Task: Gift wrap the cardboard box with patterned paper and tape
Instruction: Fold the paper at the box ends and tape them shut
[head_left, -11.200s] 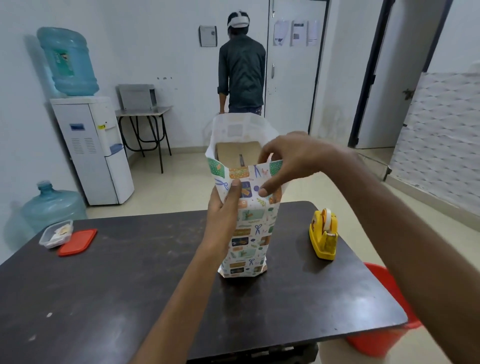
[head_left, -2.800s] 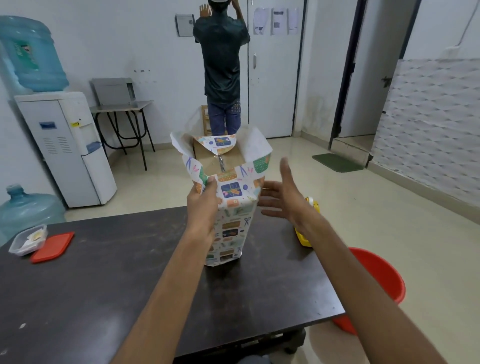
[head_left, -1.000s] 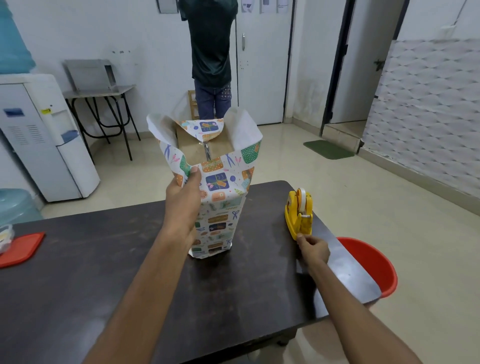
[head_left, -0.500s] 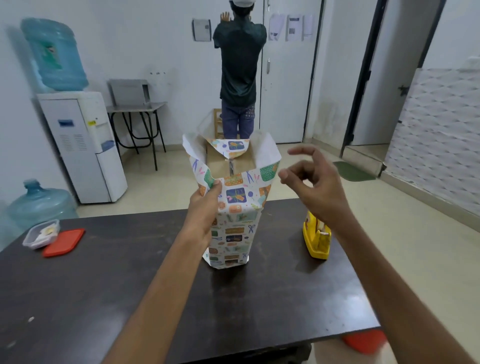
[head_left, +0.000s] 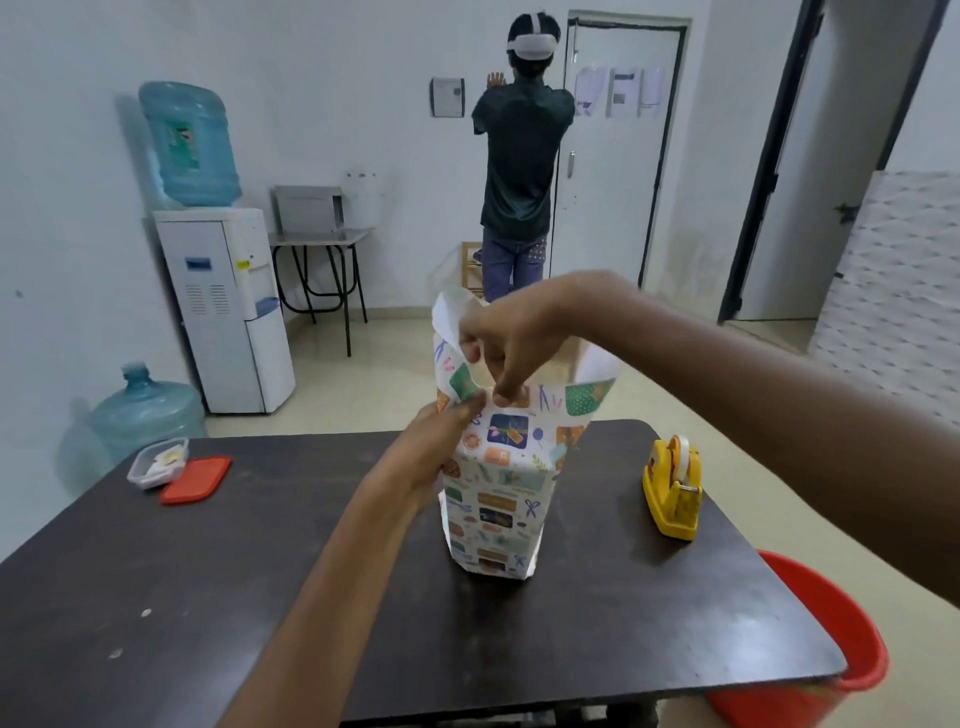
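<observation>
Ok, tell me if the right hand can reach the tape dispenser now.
Probably yes: the tape dispenser stands right of the box on open table, nothing between; the right hand must first release the paper.

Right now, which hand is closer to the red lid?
Left. The left hand holds the wrapped box on the red lid's side; the right hand pinches its top, farther off.

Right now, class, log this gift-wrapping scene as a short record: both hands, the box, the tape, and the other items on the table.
Left hand: grips the wrapped box at its upper left side
Right hand: fingers curled, pinching the patterned paper at its top front edge
Box state: upright on table, top flaps standing open
Tape dispenser: yellow, on table right of box, untouched
Also on table: clear container, red lid beside it
</observation>
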